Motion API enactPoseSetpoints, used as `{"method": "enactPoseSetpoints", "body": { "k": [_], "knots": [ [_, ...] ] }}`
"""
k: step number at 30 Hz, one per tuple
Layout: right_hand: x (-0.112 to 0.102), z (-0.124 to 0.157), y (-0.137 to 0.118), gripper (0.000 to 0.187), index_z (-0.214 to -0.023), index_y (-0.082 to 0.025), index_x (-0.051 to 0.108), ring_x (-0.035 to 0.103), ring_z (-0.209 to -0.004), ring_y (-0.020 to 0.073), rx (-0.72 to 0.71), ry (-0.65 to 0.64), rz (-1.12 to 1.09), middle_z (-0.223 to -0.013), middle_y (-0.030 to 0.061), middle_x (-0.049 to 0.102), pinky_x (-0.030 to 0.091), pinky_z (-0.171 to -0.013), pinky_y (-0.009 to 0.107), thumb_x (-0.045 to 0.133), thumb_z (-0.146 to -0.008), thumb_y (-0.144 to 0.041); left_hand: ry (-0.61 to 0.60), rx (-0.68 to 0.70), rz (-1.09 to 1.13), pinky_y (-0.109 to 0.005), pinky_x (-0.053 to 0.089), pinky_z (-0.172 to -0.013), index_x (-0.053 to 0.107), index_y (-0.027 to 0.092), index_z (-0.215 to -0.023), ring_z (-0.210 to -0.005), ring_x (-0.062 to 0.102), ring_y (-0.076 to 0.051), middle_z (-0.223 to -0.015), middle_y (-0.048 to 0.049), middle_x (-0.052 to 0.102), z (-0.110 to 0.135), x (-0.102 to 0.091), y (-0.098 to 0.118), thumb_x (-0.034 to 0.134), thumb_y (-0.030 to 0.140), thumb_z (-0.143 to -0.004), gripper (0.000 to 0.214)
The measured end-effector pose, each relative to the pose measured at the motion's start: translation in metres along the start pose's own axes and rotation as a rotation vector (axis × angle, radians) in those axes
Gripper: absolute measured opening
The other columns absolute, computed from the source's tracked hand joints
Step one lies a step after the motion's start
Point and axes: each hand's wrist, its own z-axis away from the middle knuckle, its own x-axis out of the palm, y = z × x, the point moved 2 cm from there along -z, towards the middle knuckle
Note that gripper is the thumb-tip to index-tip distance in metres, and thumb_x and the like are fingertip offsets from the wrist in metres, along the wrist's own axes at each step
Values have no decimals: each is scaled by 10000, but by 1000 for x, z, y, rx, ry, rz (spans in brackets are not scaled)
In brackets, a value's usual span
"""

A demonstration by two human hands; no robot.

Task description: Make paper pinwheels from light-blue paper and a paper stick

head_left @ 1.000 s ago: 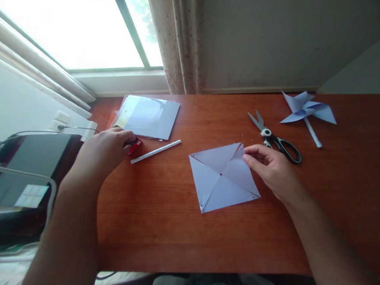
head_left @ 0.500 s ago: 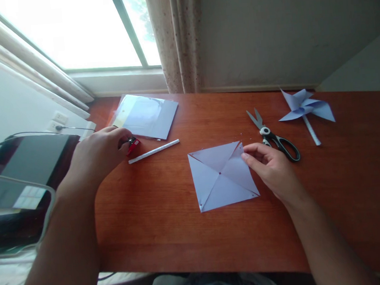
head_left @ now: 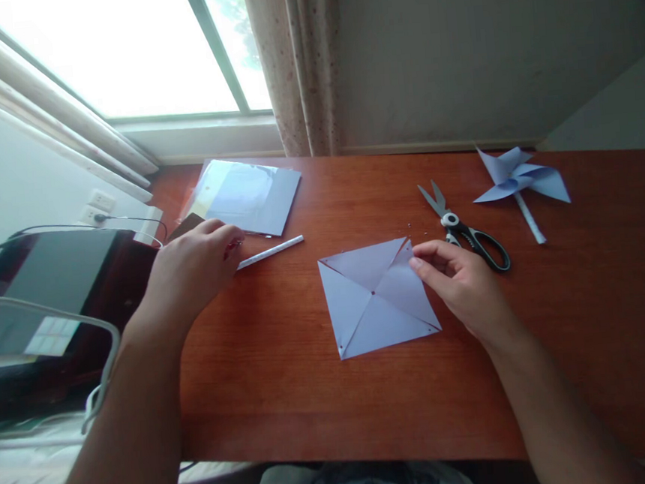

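Note:
A square sheet of pale paper (head_left: 358,325) lies flat, slit from its corners toward a small dark hole at the centre, with small holes near its corners. My right hand (head_left: 461,279) pinches its upper right corner between thumb and fingers. Farther left, my left hand (head_left: 194,264) is closed, palm down, around a small red object (head_left: 233,247) that is mostly hidden by the fingers. A white paper stick (head_left: 272,252) lies beside that hand, its left end covered. A finished paper pinwheel (head_left: 514,176) on a stick rests at the far right.
Scissors (head_left: 450,219) with black-and-white handles lie partly open just beyond my right hand. A clear sleeve with pale sheets (head_left: 251,195) is at the back. A dark printer-like machine (head_left: 50,296) stands left, with a white cable (head_left: 109,351) before it. A brown flat piece (head_left: 186,225) shows behind my left hand.
My left hand has moved right, hiding more of the red object and covering the left end of the paper stick. My right hand and the square sheet have stayed in place.

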Motion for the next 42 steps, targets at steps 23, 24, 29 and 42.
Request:
{"method": "enactPoseSetpoints", "body": {
  "k": [23,24,29,42],
  "knots": [
    [-1,2,-3,111,-917,-234,717,689,-810,212,-10,15,27,-869,31,739,562,-717,310,714,-871,-335,74,-51,117,-303,420,-713,736,220,-1035,-890,664,-209,-1092,-47,711,10,0,-12,415,400,-1013,368],
    [-1,2,-3,116,-919,-232,718,689,-807,213,-12,15,31,-869,32,739,563,-714,311,714,-870,-338,63,-57,106,-303,417,-709,736,227,-1060,-876,661,-209,-1098,-46,713,12,-1,-14,419,413,-1012,370],
    [-1,1,-3,143,-923,-221,715,692,-800,214,-22,0,49,-871,39,739,566,-710,311,708,-873,-354,7,-128,91,-291,402,-674,734,213,-1052,-785,639,-200,-1008,-61,718,26,-1,-15,442,437,-998,372],
    [-1,1,0,96,-918,-232,715,684,-782,189,-27,9,44,-856,17,731,554,-696,287,723,-871,-316,-21,-77,10,-323,282,-566,731,248,-1044,-728,654,-235,-1061,-78,711,23,8,-13,437,424,-998,346]
  ]
}}
